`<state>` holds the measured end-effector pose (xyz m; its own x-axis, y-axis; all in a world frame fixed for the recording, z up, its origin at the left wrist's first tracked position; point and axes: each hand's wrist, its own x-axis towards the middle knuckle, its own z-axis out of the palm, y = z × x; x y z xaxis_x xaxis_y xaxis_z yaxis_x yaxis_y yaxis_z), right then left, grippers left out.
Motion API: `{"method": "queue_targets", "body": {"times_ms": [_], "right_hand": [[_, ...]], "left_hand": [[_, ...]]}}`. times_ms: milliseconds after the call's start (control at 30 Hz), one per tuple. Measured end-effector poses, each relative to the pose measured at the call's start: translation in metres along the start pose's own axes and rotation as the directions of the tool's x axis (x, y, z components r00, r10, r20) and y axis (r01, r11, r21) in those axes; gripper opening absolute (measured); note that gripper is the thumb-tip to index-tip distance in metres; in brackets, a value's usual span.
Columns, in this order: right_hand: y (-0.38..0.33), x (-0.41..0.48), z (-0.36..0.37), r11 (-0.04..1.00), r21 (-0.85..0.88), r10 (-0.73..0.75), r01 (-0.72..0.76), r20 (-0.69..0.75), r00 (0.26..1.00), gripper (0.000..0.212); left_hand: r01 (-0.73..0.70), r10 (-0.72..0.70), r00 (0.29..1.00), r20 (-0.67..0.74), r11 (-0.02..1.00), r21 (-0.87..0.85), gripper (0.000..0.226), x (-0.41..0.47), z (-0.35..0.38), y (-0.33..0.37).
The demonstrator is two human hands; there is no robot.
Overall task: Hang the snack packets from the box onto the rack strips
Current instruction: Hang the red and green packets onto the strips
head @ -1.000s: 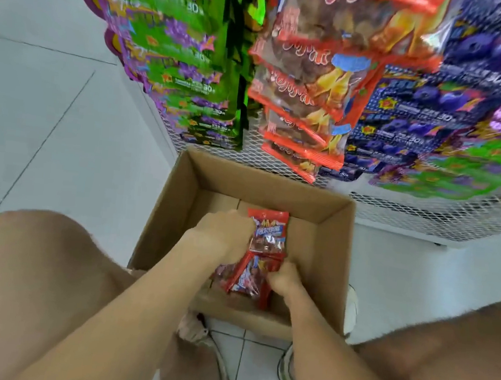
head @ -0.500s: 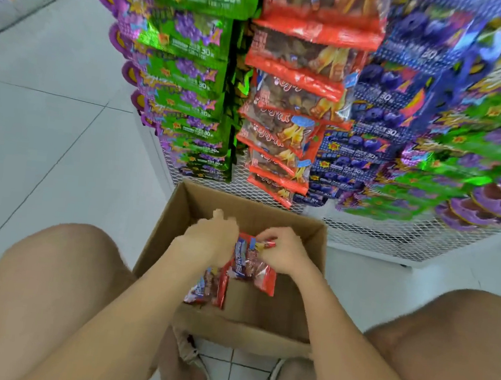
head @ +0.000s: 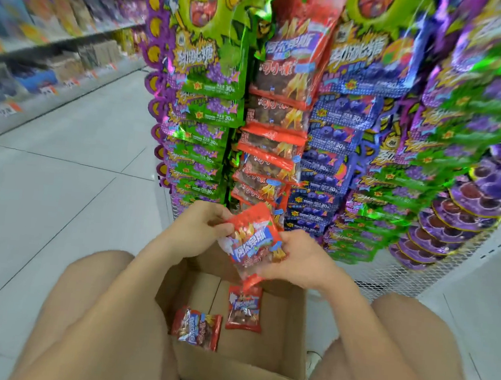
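The open cardboard box [head: 237, 372] sits on the floor [head: 58, 202] between the person's bare knees [head: 89, 297]; its walls are matt, stiff and square-cornered. Two loose packets [head: 196, 327] lie flat on its bottom, one near left, one just right and farther. Above the far edge of the box, both hands hold a red packet [head: 253, 239], tilted: the left hand [head: 199, 228] pinches its upper left edge, the right hand [head: 300, 262] curls round its lower right side. Whether a second packet is stacked behind it cannot be told. The film is glossy, thin and crinkled; such a surface is likely to slip from a light pinch and drop back into the box. Beyond, the red strip [head: 274, 131] hangs full, overlapped like shingles, between green packets [head: 205, 109] and blue packets [head: 329, 154] on a white wire mesh rack [head: 388, 273]. No free hook is visible; forcing a packet in could dislodge neighbours or tear its header.
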<state>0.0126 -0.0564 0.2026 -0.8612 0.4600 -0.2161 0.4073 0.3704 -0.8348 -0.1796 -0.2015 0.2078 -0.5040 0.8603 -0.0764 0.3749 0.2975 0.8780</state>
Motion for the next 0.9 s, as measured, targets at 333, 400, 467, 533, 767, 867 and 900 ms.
{"method": "queue_targets", "body": {"times_ms": [333, 400, 467, 533, 767, 867, 900], "right_hand": [[-0.122, -0.019, -0.063, 0.900, -0.137, -0.422, 0.414, -0.512, 0.748, 0.007], [-0.147, -0.018, -0.082, 0.888, -0.142, -0.430, 0.437, -0.594, 0.680, 0.008], [-0.169, -0.013, -0.101, 0.872, -0.174, -0.445, 0.458, -0.673, 0.591, 0.004], [-0.188, -0.006, -0.119, 0.856, -0.254, -0.473, 0.451, -0.738, 0.482, 0.006], [-0.242, 0.026, -0.166, 0.840, -0.356, -0.492, 0.409, -0.816, 0.302, 0.022], [-0.259, 0.043, -0.177, 0.837, -0.350, -0.485, 0.421, -0.832, 0.271, 0.030], [-0.264, 0.048, -0.181, 0.834, -0.357, -0.488, 0.420, -0.832, 0.262, 0.027]], "left_hand": [[-0.406, 0.398, 0.910, -0.118, 0.913, -0.044, 0.006, -0.001, -0.060, 0.133], [-0.465, 0.445, 0.860, -0.248, 0.885, -0.025, 0.007, 0.006, -0.066, 0.162], [-0.517, 0.485, 0.782, -0.392, 0.855, 0.026, 0.012, 0.020, -0.070, 0.190], [-0.533, 0.523, 0.706, -0.478, 0.837, 0.128, 0.024, 0.035, -0.074, 0.220], [-0.513, 0.534, 0.724, -0.437, 0.840, 0.176, 0.069, 0.071, -0.081, 0.297], [-0.458, 0.441, 0.761, -0.475, 0.884, 0.086, 0.067, 0.081, -0.087, 0.307], [-0.457, 0.420, 0.765, -0.488, 0.888, 0.048, 0.067, 0.082, -0.089, 0.309]]}}
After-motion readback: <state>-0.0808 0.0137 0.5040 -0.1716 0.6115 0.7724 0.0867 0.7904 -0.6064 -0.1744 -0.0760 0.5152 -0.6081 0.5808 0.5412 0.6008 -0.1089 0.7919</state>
